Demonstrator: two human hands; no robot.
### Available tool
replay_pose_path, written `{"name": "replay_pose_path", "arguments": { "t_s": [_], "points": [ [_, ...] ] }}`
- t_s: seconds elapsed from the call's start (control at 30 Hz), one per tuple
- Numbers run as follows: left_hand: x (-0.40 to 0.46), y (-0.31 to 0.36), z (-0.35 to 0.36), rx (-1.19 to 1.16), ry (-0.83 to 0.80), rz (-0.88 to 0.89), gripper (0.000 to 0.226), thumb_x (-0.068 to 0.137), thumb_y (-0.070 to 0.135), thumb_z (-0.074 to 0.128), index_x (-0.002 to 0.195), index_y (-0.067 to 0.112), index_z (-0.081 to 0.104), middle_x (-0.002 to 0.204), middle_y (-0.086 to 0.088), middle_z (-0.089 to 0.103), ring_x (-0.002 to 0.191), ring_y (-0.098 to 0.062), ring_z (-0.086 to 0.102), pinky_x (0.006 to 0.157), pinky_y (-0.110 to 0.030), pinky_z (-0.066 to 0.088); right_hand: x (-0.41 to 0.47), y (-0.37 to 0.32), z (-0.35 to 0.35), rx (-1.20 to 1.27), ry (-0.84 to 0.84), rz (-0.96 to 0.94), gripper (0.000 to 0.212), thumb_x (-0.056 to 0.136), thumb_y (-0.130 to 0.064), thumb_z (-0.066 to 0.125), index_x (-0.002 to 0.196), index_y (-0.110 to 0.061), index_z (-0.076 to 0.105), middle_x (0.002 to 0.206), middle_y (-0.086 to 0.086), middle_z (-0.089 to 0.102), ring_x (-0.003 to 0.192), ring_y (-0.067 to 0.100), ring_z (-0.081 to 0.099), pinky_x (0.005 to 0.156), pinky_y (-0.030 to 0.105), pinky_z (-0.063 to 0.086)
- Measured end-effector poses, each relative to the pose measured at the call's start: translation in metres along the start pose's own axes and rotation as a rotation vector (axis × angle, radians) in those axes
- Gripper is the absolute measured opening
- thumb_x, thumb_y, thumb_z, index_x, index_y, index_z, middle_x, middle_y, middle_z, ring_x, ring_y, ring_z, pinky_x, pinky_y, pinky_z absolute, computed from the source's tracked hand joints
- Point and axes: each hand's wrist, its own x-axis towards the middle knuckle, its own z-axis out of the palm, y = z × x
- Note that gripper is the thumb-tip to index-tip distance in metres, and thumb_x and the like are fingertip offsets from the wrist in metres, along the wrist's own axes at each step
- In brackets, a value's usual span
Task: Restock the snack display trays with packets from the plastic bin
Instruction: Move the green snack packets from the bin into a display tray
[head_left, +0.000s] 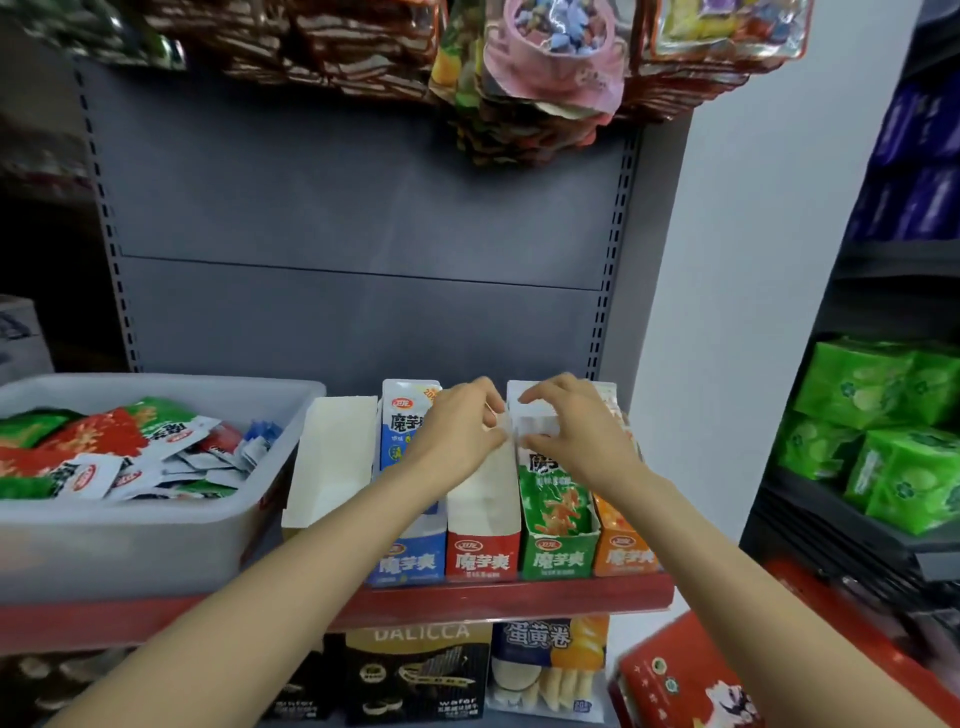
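Left hand (457, 431) is curled over the far end of the red display tray (483, 556), fingers pinching something white there, and the right hand (576, 431) pinches white packets (535, 428) at the far end of the green tray (556, 558), probably squaring them up so they stand in a row. Plastic bin (156, 545) of loose packets waits at far left for easy reach. Can't tell what the left fingers actually have, since both hands cover the tray backs.

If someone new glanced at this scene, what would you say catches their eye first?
Probably the two hands, left hand and right hand, meeting at the back of the coloured display trays mid-shelf, fingers on white packets. Next, the grey plastic bin at left, heaped with loose packets.
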Motion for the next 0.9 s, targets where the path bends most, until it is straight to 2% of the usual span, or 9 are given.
{"name": "replay_pose_path", "arguments": {
  "t_s": [0.17,0.3,0.37,0.47,0.57,0.63,0.77,0.83,0.9],
  "points": [
    [-0.021,-0.032,-0.053,0.127,0.113,0.016,0.007,0.090,0.021,0.060,0.096,0.020,0.058,0.092,0.004,0.063,0.081,-0.011,0.059,0.073,-0.032,0.052,0.019,-0.061,0.019,0.160,-0.014,-0.156,0.026,0.089,-0.019,0.061,0.114,-0.015,0.062,0.112,0.002,0.059,0.107,0.017,0.053,0.084,0.021,0.036],
    [-0.043,-0.072,-0.107,0.268,0.130,-0.063,0.012,0.092,0.034,0.055,0.094,0.022,0.058,0.087,0.007,0.063,0.083,-0.014,0.060,0.074,-0.036,0.051,0.035,-0.124,0.047,0.255,-0.094,-0.252,0.023,0.091,-0.019,0.057,0.112,-0.013,0.063,0.108,0.002,0.061,0.098,0.014,0.057,0.087,0.025,0.043],
    [-0.053,-0.096,-0.137,0.319,0.150,-0.115,0.009,0.092,0.031,0.055,0.091,0.022,0.057,0.082,0.007,0.064,0.079,-0.016,0.061,0.071,-0.035,0.051,0.049,-0.155,0.065,0.333,-0.136,-0.254,0.021,0.090,-0.016,0.057,0.109,-0.011,0.065,0.107,0.005,0.065,0.096,0.016,0.060,0.087,0.028,0.045],
    [-0.059,-0.137,-0.177,0.406,0.160,-0.209,0.005,0.092,0.023,0.054,0.089,0.020,0.056,0.080,0.006,0.063,0.081,-0.019,0.061,0.069,-0.033,0.048,0.074,-0.196,0.094,0.409,-0.213,-0.214,0.023,0.088,-0.008,0.056,0.107,-0.006,0.066,0.108,0.009,0.069,0.100,0.023,0.062,0.086,0.024,0.042],
    [-0.054,-0.184,-0.205,0.452,0.067,-0.304,0.012,0.094,0.014,0.050,0.101,0.013,0.060,0.098,-0.005,0.067,0.095,-0.024,0.060,0.074,-0.030,0.042,0.101,-0.229,0.125,0.380,-0.338,-0.159,0.029,0.089,-0.006,0.053,0.117,-0.005,0.063,0.119,0.011,0.065,0.112,0.026,0.058,0.091,0.024,0.039],
    [-0.047,-0.213,-0.215,0.474,-0.041,-0.353,0.023,0.096,0.013,0.048,0.117,0.008,0.057,0.119,-0.009,0.062,0.109,-0.025,0.057,0.086,-0.027,0.041,0.119,-0.245,0.147,0.326,-0.444,-0.170,0.034,0.093,-0.010,0.053,0.125,-0.004,0.058,0.128,0.014,0.059,0.118,0.027,0.054,0.096,0.027,0.037],
    [-0.036,-0.247,-0.215,0.520,-0.312,-0.399,0.045,0.098,0.014,0.045,0.142,0.013,0.037,0.144,-0.007,0.044,0.127,-0.023,0.046,0.096,-0.023,0.034,0.142,-0.264,0.182,0.228,-0.614,-0.153,0.056,0.090,-0.025,0.062,0.139,-0.006,0.042,0.142,0.014,0.045,0.128,0.027,0.044,0.101,0.031,0.035],
    [-0.029,-0.256,-0.214,0.522,-0.402,-0.421,0.053,0.098,0.020,0.047,0.147,0.016,0.029,0.150,-0.005,0.036,0.132,-0.023,0.040,0.102,-0.025,0.032,0.149,-0.268,0.191,0.180,-0.699,-0.095,0.067,0.086,-0.032,0.068,0.139,-0.005,0.038,0.142,0.012,0.043,0.129,0.026,0.043,0.103,0.032,0.037],
    [-0.024,-0.263,-0.213,0.519,-0.431,-0.425,0.054,0.098,0.024,0.047,0.148,0.017,0.027,0.152,-0.005,0.032,0.134,-0.023,0.037,0.104,-0.027,0.031,0.156,-0.268,0.198,0.168,-0.729,-0.025,0.066,0.080,-0.033,0.074,0.132,-0.003,0.045,0.129,0.012,0.051,0.118,0.026,0.051,0.099,0.035,0.043]
  ]
}}
